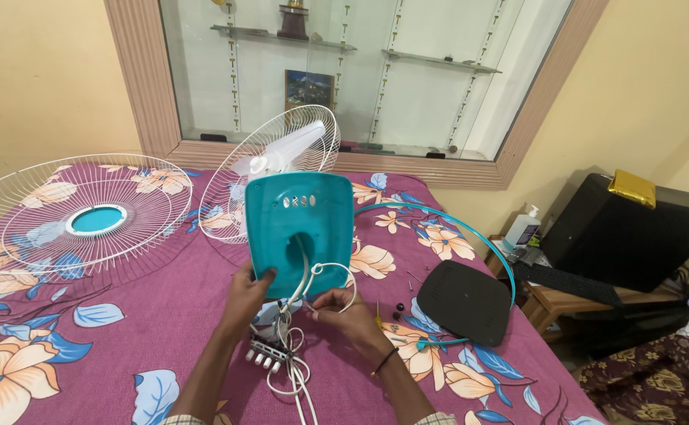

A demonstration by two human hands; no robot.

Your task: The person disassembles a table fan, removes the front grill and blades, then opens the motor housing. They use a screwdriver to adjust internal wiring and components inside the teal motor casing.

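A teal plastic fan motor housing (pixel 301 228) stands upright on the bed in front of me, its back facing me. My left hand (pixel 248 297) grips its lower left edge. My right hand (pixel 343 305) pinches the white power cord (pixel 322 271) that comes out of the housing's hole. Below my hands lies a switch block (pixel 264 352) with white buttons, and the cord loops down past it. Behind the housing sits the rear wire guard (pixel 278 161) with the white blades.
The front wire guard (pixel 77 216) with a teal centre lies at the left on the floral maroon bedsheet (pixel 163 315). A black base cover (pixel 464 301), a teal rim ring (pixel 470 228), a screwdriver (pixel 377 315) and small black knobs lie at the right. A black side table stands beyond.
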